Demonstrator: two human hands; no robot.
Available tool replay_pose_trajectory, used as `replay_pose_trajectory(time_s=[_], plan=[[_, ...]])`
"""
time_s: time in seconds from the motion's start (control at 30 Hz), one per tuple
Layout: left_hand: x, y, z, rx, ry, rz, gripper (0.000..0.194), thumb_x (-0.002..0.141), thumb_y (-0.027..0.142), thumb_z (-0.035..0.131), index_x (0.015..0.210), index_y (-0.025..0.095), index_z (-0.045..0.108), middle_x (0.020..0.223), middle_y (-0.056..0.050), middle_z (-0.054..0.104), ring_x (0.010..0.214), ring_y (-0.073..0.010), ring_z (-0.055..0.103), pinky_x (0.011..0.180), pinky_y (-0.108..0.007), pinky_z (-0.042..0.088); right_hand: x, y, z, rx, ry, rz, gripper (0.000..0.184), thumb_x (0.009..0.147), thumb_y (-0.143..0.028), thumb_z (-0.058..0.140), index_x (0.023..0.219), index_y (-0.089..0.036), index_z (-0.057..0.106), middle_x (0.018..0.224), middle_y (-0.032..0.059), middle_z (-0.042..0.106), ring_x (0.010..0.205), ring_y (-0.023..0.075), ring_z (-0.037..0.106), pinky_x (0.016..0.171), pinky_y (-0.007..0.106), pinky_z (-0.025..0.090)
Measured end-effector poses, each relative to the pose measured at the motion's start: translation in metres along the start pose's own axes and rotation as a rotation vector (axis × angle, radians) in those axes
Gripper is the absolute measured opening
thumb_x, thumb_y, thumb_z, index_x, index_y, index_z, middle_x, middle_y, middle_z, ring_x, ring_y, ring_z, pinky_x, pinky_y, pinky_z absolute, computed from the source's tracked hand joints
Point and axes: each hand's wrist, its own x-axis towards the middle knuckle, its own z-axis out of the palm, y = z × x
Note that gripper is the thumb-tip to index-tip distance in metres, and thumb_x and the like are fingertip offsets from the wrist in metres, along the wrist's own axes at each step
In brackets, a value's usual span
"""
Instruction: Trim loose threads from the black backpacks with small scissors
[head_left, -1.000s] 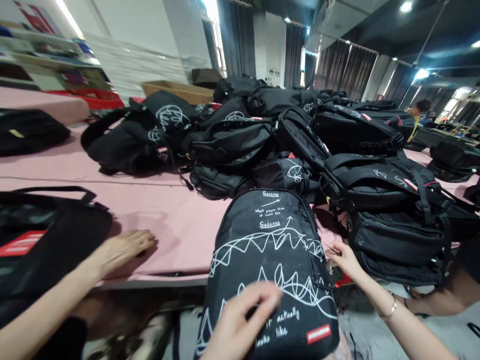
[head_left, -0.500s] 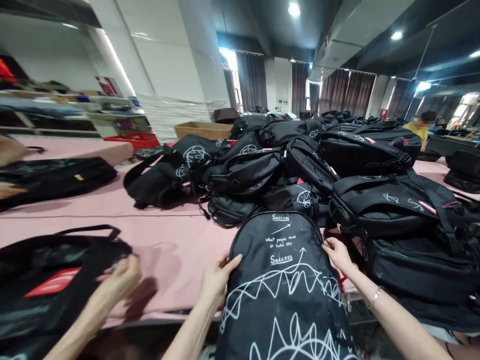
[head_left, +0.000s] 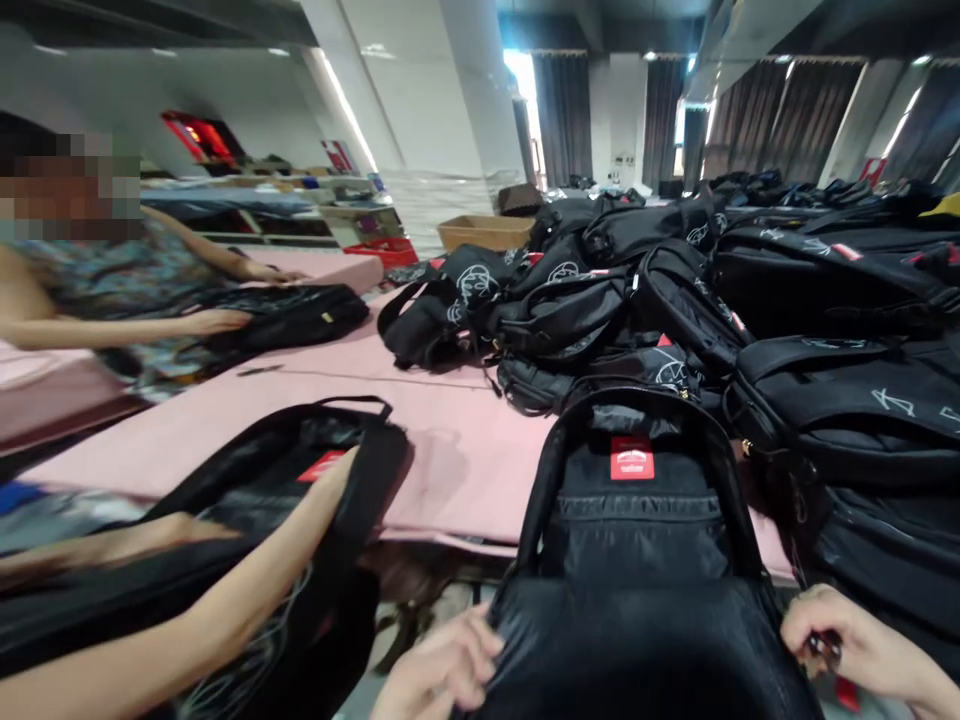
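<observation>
In front of me a black backpack (head_left: 637, 640) lies unzipped, its front panel folded down toward me. Inside show a dark lining, a pocket and a red label (head_left: 632, 458). My left hand (head_left: 444, 662) is closed on the left edge of the folded panel, fingers curled over it. At the panel's right edge my right hand (head_left: 847, 640) is closed on the backpack too. A small dark, shiny thing (head_left: 822, 650) shows under its fingers; I cannot make out its kind.
A co-worker's arms (head_left: 277, 560) reach into another open black backpack (head_left: 375, 470) at left. Farther back, another person (head_left: 187, 270) handles a black bag (head_left: 322, 315) on the pink table (head_left: 465, 430). Black backpacks (head_left: 570, 310) are piled ahead and at right. Behind stands a cardboard box (head_left: 487, 233).
The backpack's printed front was up and closed; now it is opened and folded down, showing the inside. My left hand went from over the print to the edge. The view swung left.
</observation>
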Motion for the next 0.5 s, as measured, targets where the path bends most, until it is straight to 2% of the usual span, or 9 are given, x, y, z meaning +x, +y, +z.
replay_pose_trajectory(time_s=[0.1,0.17,0.27,0.4,0.5], plan=[[0.001,-0.008,0.008,0.003,0.064,-0.026,0.047,0.074,0.056,0.053,0.045,0.019,0.058,0.056,-0.008,0.058,0.067,-0.0199,0.058,0.078,-0.042,0.047,0.008,-0.007,0.003,0.059,-0.109,0.085,0.014,0.081,-0.029,0.054,0.074,-0.017,0.055,0.072,0.0041,0.056,0.067,0.0145,0.05,0.064,0.026,0.039],[0.003,-0.013,0.012,-0.028,0.099,-0.044,0.046,0.073,0.053,0.056,0.044,0.018,0.055,0.055,-0.008,0.057,0.068,-0.0195,0.057,0.071,-0.037,0.048,0.013,-0.007,0.005,0.072,-0.15,0.097,0.017,0.081,-0.032,0.055,0.072,-0.017,0.053,0.071,0.0028,0.053,0.066,0.0139,0.047,0.063,0.025,0.037],[0.006,-0.015,0.013,-0.048,0.089,-0.054,0.041,0.074,0.046,0.058,0.045,0.017,0.055,0.057,-0.007,0.057,0.069,-0.0188,0.057,0.069,-0.034,0.047,0.018,-0.006,0.006,0.083,-0.168,0.081,0.024,0.082,-0.038,0.052,0.071,-0.017,0.05,0.07,0.0019,0.049,0.067,0.0135,0.042,0.063,0.025,0.034],[0.012,-0.013,0.006,-0.004,0.014,-0.123,0.038,0.078,0.039,0.055,0.046,0.017,0.053,0.06,-0.007,0.058,0.073,-0.0189,0.057,0.072,-0.033,0.046,0.025,-0.008,0.008,0.132,-0.21,0.027,0.029,0.082,-0.043,0.051,0.071,-0.016,0.048,0.067,0.0001,0.045,0.064,0.0118,0.039,0.06,0.024,0.032],[0.027,-0.002,-0.011,0.088,-0.164,-0.193,0.034,0.08,0.027,0.047,0.048,0.017,0.054,0.064,-0.007,0.06,0.079,-0.0184,0.058,0.075,-0.032,0.046,0.034,-0.014,0.01,0.155,-0.251,0.019,0.024,0.078,-0.038,0.057,0.071,-0.016,0.051,0.066,-0.0011,0.045,0.06,0.0102,0.038,0.057,0.022,0.031]])
